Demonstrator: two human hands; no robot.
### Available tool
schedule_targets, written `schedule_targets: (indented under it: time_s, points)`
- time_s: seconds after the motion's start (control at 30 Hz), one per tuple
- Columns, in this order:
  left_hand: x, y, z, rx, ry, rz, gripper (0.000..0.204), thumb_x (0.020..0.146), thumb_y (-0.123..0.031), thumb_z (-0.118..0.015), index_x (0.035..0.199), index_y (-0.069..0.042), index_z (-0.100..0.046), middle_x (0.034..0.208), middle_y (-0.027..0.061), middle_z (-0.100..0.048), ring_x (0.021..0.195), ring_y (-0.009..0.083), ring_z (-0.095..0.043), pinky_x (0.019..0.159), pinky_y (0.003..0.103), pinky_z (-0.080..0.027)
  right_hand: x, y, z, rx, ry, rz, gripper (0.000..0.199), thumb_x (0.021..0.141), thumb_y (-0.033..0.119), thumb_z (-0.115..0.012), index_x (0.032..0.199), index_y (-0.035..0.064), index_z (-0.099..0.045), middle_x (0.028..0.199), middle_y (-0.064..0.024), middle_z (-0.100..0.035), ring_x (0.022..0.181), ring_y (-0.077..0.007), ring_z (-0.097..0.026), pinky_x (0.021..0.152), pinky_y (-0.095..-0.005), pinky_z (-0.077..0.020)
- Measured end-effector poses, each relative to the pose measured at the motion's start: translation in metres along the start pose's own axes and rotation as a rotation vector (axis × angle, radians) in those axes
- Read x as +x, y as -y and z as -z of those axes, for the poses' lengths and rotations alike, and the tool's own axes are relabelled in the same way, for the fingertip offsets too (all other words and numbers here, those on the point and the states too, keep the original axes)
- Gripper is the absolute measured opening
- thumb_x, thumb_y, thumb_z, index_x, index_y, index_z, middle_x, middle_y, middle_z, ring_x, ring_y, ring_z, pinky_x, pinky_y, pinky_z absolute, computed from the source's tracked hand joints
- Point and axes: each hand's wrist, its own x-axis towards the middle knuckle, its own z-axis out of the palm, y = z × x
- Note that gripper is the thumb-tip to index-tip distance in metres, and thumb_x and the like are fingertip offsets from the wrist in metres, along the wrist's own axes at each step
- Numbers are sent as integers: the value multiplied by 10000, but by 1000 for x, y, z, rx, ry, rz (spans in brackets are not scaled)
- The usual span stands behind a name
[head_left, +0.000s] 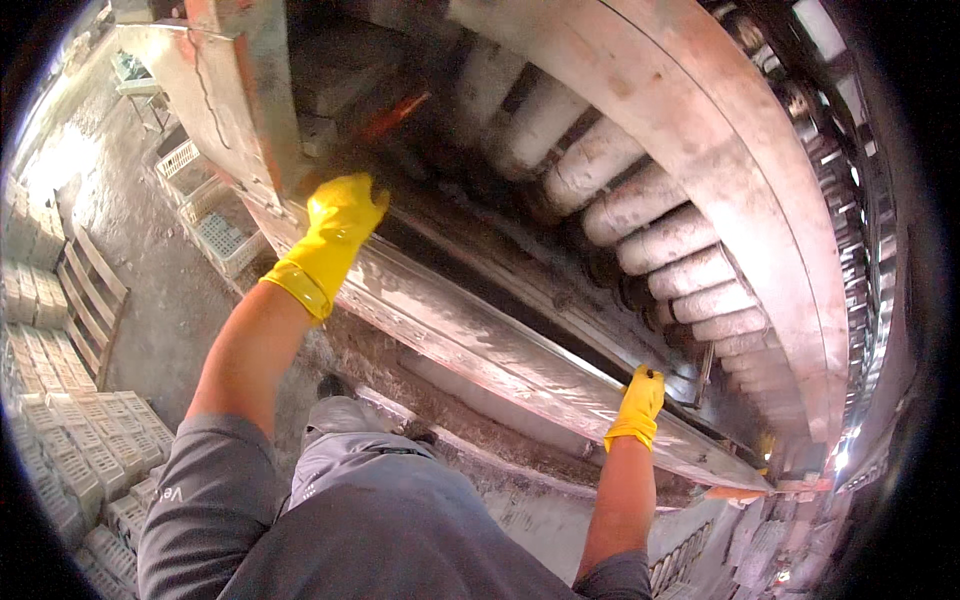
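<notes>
Yellow gloves cover both my hands. My left hand (345,225) is closed, fingers curled, over the inner side of the long pale metal rail (480,325) in front of me, near the upright post. Farther right along the same rail, my right hand (637,405) is closed at its inner edge. What either hand grips is hidden by the gloves. Between them, just inside the rail, runs a long dark strip (500,290) with a thin bright edge. Beyond it a row of thick, dusty rollers (635,205) lies within the machine.
A wide curved-looking metal beam (740,170) borders the rollers. At left stand stacked pale plastic crates (90,430), a slatted pallet (90,285) and an open crate (225,235) beside the machine. A cracked upright panel (205,90) rises near my left hand.
</notes>
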Motion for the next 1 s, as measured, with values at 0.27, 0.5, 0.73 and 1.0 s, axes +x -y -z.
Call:
schedule_targets:
  time_s: [0.27,0.5,0.73,1.0]
  points:
    - [-1,6,20,-147,100,-192,411,875,-494,-670,874,-89,-738,898,170,-744,865,400,-708,771,528,-558,-44,51,-31,-153,-18,140,454,980,398,-599,1106,-32,-673,1036,-269,-731,922,-442,-703,827,-494,-543]
    - [3,20,26,-160,194,-361,450,911,-516,-647,908,-76,-737,919,166,-748,892,393,-713,789,515,-562,-73,92,-46,110,-55,-21,478,975,388,-611,1228,-14,-666,1168,-276,-704,1015,-444,-688,920,-468,-533]
    - [14,23,18,-287,333,-471,467,924,-517,-664,993,-62,-741,1009,207,-743,975,399,-703,866,492,-547,-62,79,-48,-15,-181,59,432,1000,342,-590,1219,-25,-657,1179,-241,-711,1016,-421,-698,881,-450,-553]
    - [122,24,-70,-490,574,-138,424,938,-451,-724,1141,-79,-724,1120,139,-756,1037,302,-718,910,409,-552,-70,80,-53,-25,-266,44,369,994,338,-609,1123,9,-712,1065,-243,-742,963,-430,-713,838,-485,-553]
